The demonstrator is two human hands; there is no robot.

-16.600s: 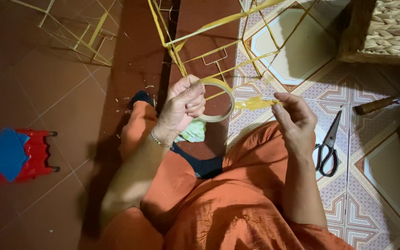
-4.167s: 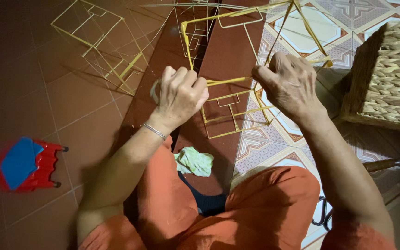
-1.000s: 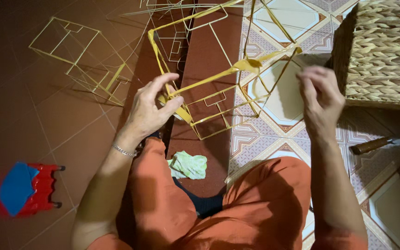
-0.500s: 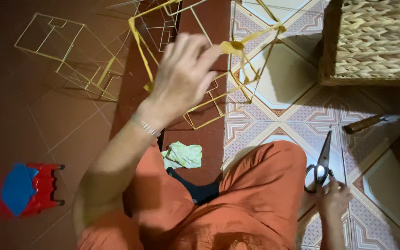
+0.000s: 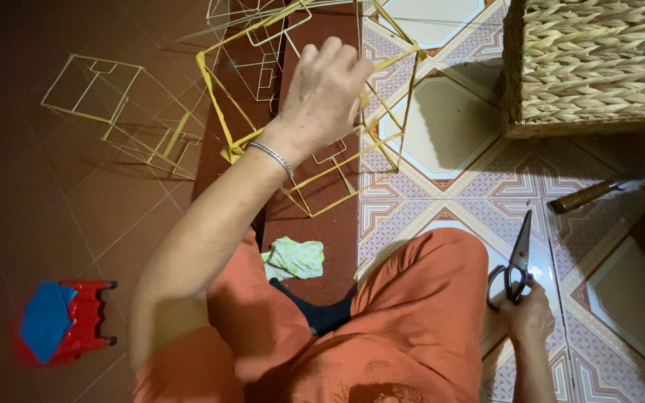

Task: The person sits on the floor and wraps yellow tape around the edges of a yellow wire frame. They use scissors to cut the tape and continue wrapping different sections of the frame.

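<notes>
Two hands apart: left hand at twelve o'clock, fingers curled on yellow strip frame; right hand at four o'clock, fingers closing on scissors, blades toward twelve.

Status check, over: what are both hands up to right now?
Left hand raised, gripping yellow bamboo-strip frame. Right hand down by the knee, fingers in black-handled scissors on tiled floor. Woven basket close by the frame's right.

Tiled floor, brown left, patterned right; on it: stick frame, green cloth, red stool, woven basket, wooden-handled tool.
</notes>
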